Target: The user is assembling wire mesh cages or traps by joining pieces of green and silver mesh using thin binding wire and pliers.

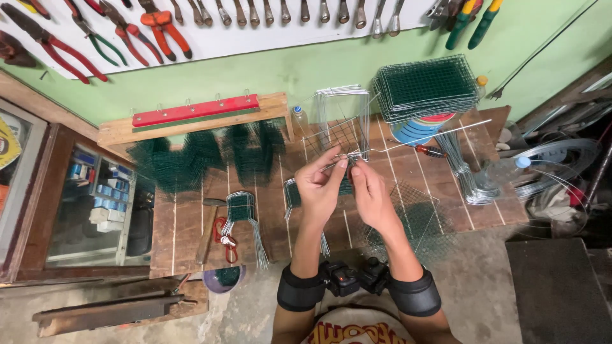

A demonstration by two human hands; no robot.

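Seen from above, two bare hands meet over the middle of a wooden tabletop point(191, 223). The left hand point(320, 185) and right hand point(370, 194) each have their fingers pinched shut on a thin bent wire piece point(347, 156), held just above the boards. A small wire mesh panel point(335, 137) stands behind it. A stack of green mesh panels point(426, 86) sits at the far right corner, a hammer point(207, 229) near the front left edge
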